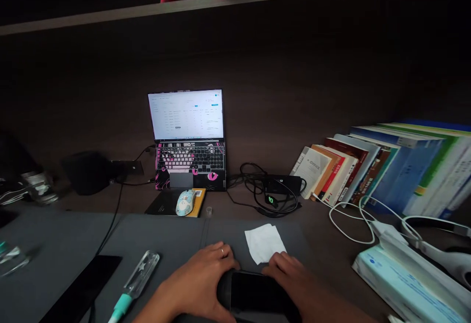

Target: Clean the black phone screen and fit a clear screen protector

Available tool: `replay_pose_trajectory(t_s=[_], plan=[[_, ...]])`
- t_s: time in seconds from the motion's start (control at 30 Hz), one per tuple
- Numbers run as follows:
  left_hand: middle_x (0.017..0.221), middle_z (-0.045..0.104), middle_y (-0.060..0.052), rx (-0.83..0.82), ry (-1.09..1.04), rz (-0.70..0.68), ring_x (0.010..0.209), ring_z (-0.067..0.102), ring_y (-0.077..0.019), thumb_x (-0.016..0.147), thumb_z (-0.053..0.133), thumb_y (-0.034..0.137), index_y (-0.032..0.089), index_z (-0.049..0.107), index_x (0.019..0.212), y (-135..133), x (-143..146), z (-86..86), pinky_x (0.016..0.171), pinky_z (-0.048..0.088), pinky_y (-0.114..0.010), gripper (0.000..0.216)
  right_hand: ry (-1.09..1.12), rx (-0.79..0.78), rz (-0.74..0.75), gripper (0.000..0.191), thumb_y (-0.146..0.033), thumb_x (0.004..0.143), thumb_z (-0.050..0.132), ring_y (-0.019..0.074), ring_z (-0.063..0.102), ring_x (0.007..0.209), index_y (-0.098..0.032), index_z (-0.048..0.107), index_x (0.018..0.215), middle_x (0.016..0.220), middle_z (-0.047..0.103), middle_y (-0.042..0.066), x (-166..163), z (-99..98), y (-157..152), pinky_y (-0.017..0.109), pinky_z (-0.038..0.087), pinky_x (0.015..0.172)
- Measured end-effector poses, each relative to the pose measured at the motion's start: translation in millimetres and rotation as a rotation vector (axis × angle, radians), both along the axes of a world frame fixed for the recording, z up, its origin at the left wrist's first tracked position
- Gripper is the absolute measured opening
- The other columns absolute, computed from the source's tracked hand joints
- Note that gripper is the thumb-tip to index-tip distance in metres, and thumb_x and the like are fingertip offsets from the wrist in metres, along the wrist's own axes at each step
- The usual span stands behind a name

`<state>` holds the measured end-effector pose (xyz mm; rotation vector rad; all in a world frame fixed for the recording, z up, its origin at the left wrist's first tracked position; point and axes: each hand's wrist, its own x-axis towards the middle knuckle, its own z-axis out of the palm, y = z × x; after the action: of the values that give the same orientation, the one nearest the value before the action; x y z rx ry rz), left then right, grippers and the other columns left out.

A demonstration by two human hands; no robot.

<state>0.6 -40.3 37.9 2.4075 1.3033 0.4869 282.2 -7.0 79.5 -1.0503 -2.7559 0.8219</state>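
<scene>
My left hand (200, 279), with a ring on one finger, curves round the left side of a black object with a glossy rectangular face (261, 293). Against its right side presses my right hand (289, 274), fingers bent. The object lies low at the front of the desk mat and the bottom edge cuts it off, so its exact kind is unclear. Just beyond my right hand is a white tissue (264, 242), spread on the mat. To the left of my left hand lies a clear bottle with a teal cap (142, 274).
An open laptop (189, 159) stands at the back, a mouse (186, 202) before it. Black cables (272, 200) coil beside leaning books (342, 171). A tissue pack (408, 284) and white headphones (445, 254) lie right; a flat black slab (83, 291) lies left.
</scene>
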Motion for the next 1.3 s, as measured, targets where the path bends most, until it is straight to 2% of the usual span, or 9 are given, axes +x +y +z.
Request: replay_pose_trajectory(t_s=[0.13,0.27,0.37,0.5,0.67,0.9,1.07,1.3], plan=[[0.109,0.061,-0.006,0.000,0.011,0.015,0.106,0.058,-0.0313,0.058,0.085,0.065,0.023,0.068,0.112,-3.0,2.9,2.2,0.096,0.046,-0.041,0.070,0.014,-0.033,-0.007,0.062,-0.029,0.065,0.082,0.0338,0.049,0.121,-0.022,0.063,0.123,0.126,0.055,0.009,0.9,-3.2,-1.0,0.049,0.041,0.106],[0.106,0.061,-0.006,0.010,0.011,0.005,0.102,0.059,-0.0307,0.058,0.086,0.063,0.023,0.068,0.112,-3.0,6.2,2.2,0.094,0.047,-0.042,0.070,0.005,-0.034,0.001,0.062,-0.037,0.067,0.082,0.0349,0.049,0.122,-0.023,0.063,0.125,0.125,0.054,0.009,2.2,-3.7,0.2,0.051,0.041,0.105],[0.103,0.061,-0.006,0.017,0.009,0.010,0.098,0.058,-0.0299,0.057,0.086,0.064,0.023,0.068,0.109,-3.1,8.4,2.1,0.089,0.048,-0.041,0.069,-0.006,-0.018,0.016,0.067,-0.044,0.065,0.084,0.0355,0.049,0.123,-0.023,0.063,0.125,0.127,0.055,0.010,3.5,-3.5,2.6,0.052,0.040,0.107],[0.104,0.061,-0.006,0.020,0.017,0.011,0.101,0.058,-0.0305,0.058,0.086,0.064,0.022,0.068,0.109,-3.8,10.5,1.1,0.093,0.047,-0.041,0.068,0.001,-0.027,0.021,0.075,-0.050,0.063,0.085,0.0359,0.049,0.124,-0.022,0.063,0.129,0.128,0.055,0.011,6.8,-3.3,5.9,0.051,0.040,0.108],[0.104,0.061,-0.007,0.042,0.031,0.008,0.100,0.057,-0.0307,0.058,0.084,0.069,0.021,0.069,0.106,-2.9,11.8,-4.0,0.090,0.048,-0.041,0.069,0.008,-0.079,0.046,0.073,-0.051,0.069,0.082,0.0340,0.049,0.126,-0.025,0.060,0.133,0.130,0.054,0.009,11.2,-4.6,10.8,0.048,0.041,0.107],[0.107,0.060,-0.007,0.048,0.050,0.011,0.102,0.057,-0.0321,0.055,0.083,0.075,0.022,0.067,0.112,-1.3,11.4,-12.3,0.091,0.048,-0.044,0.080,-0.011,-0.119,0.073,0.070,-0.050,0.067,0.083,0.0340,0.046,0.123,-0.021,0.061,0.127,0.126,0.051,0.010,9.8,-7.6,15.9,0.050,0.037,0.107],[0.105,0.060,-0.006,0.039,0.058,0.007,0.100,0.058,-0.0310,0.056,0.082,0.076,0.023,0.068,0.114,-3.6,11.9,-4.9,0.089,0.049,-0.044,0.079,0.017,-0.085,0.101,0.067,-0.052,0.068,0.083,0.0336,0.047,0.120,-0.023,0.060,0.124,0.123,0.051,0.009,12.3,-14.1,18.7,0.051,0.039,0.104],[0.110,0.062,-0.008,0.018,0.086,-0.019,0.104,0.059,-0.0329,0.066,0.080,0.070,0.022,0.068,0.122,-7.2,9.1,5.4,0.094,0.049,-0.048,0.075,0.011,-0.029,0.155,0.065,-0.053,0.073,0.081,0.0318,0.049,0.116,-0.021,0.060,0.125,0.118,0.053,0.009,11.3,-11.3,19.4,0.048,0.043,0.099]])
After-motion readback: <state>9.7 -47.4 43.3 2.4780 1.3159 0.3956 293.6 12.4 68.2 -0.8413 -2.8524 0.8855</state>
